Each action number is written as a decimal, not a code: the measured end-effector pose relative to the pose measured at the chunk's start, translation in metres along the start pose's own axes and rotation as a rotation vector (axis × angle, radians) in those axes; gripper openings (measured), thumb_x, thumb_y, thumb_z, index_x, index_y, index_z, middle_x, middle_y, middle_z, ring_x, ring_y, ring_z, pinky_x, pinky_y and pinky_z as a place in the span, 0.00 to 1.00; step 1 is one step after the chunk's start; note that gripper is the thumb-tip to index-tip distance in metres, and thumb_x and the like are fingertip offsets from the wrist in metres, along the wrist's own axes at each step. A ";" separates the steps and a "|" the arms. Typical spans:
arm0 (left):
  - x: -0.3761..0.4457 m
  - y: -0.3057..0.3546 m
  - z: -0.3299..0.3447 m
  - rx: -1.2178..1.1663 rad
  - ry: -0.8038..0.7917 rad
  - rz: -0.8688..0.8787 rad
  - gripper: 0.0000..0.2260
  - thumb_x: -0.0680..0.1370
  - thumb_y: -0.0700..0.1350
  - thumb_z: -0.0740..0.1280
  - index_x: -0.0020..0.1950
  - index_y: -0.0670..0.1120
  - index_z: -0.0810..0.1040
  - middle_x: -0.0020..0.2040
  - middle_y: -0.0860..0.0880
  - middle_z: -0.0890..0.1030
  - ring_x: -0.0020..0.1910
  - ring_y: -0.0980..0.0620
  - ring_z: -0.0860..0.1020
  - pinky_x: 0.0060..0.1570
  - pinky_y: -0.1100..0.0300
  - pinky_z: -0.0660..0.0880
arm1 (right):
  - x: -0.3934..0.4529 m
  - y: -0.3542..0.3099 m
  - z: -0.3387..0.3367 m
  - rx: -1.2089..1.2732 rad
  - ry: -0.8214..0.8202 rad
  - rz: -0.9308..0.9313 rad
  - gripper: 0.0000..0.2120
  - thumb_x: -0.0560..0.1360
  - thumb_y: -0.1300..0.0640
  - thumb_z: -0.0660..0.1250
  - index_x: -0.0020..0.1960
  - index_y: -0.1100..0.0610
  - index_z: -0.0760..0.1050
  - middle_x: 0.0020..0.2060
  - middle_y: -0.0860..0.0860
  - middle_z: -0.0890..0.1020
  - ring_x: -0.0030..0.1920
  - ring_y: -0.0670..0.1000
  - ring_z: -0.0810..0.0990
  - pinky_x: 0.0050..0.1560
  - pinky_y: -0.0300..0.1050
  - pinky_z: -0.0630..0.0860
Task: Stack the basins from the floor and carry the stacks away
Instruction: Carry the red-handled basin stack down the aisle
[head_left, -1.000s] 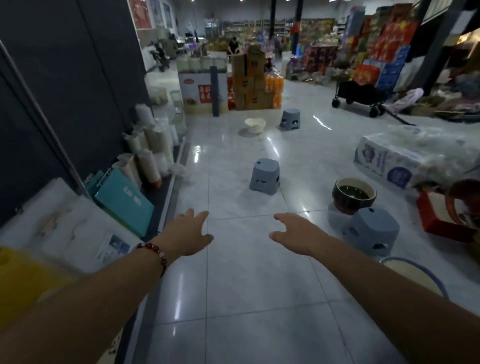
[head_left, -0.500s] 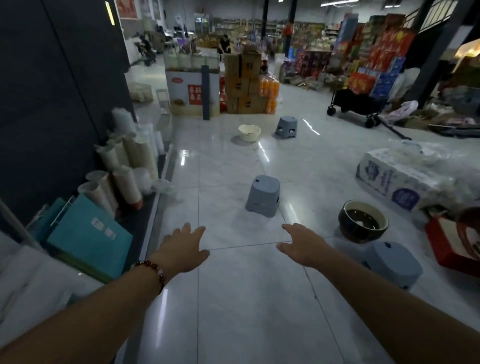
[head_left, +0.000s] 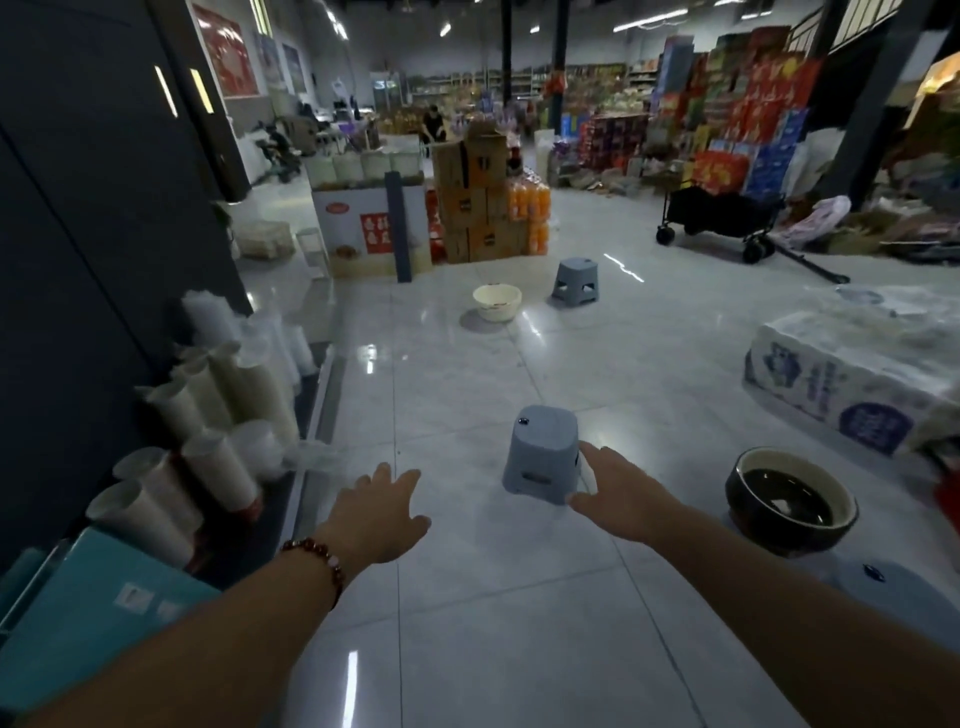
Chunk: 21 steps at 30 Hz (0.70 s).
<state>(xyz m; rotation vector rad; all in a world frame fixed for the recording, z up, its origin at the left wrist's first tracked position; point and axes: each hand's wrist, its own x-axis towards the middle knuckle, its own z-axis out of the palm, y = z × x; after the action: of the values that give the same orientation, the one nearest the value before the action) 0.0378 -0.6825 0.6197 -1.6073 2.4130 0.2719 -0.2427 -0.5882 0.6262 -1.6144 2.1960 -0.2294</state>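
Observation:
A cream basin (head_left: 497, 301) sits on the tiled floor far ahead. A dark basin (head_left: 789, 501) with a pale rim rests on the floor to my right. Both my arms reach forward over the tiles. My left hand (head_left: 378, 514) is open, palm down, holding nothing, with a bead bracelet on its wrist. My right hand (head_left: 621, 488) is open too, its fingers right beside the lower edge of a grey plastic stool (head_left: 543, 452). Whether it touches the stool I cannot tell.
A second grey stool (head_left: 575, 279) stands near the cream basin, a third (head_left: 893, 592) at my lower right. Paper rolls (head_left: 208, 426) and teal boxes (head_left: 98, 613) line the left wall. A wrapped tissue pack (head_left: 852, 384) lies right. Stacked cartons (head_left: 472, 202) and a black cart (head_left: 722, 218) stand ahead.
I have walked forward along the aisle: the grey stool and the dark basin are closer now. My hands stay open and stretched out, the right one now next to the stool.

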 end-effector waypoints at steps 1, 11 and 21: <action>0.021 0.001 -0.009 -0.004 0.003 -0.015 0.33 0.80 0.63 0.58 0.81 0.53 0.52 0.80 0.43 0.54 0.76 0.40 0.59 0.73 0.46 0.61 | 0.023 0.005 -0.008 0.001 0.005 0.005 0.38 0.75 0.40 0.64 0.79 0.47 0.51 0.75 0.51 0.64 0.71 0.56 0.68 0.69 0.56 0.68; 0.203 0.001 -0.082 -0.083 0.025 -0.075 0.32 0.80 0.62 0.58 0.81 0.54 0.51 0.80 0.44 0.53 0.76 0.42 0.60 0.73 0.47 0.61 | 0.220 0.000 -0.071 -0.102 -0.087 0.002 0.33 0.77 0.43 0.62 0.77 0.48 0.54 0.72 0.51 0.65 0.69 0.57 0.69 0.67 0.54 0.68; 0.381 -0.048 -0.075 -0.275 -0.012 -0.105 0.32 0.80 0.61 0.59 0.81 0.54 0.52 0.81 0.43 0.51 0.77 0.42 0.57 0.73 0.48 0.59 | 0.413 -0.052 -0.047 -0.038 -0.138 0.025 0.36 0.79 0.42 0.62 0.80 0.50 0.49 0.78 0.51 0.56 0.76 0.55 0.61 0.72 0.53 0.64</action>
<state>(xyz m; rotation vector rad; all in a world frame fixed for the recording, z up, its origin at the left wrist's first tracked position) -0.0662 -1.0575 0.5793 -1.8316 2.3544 0.6146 -0.3199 -0.9992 0.5956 -1.5722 2.1267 -0.0667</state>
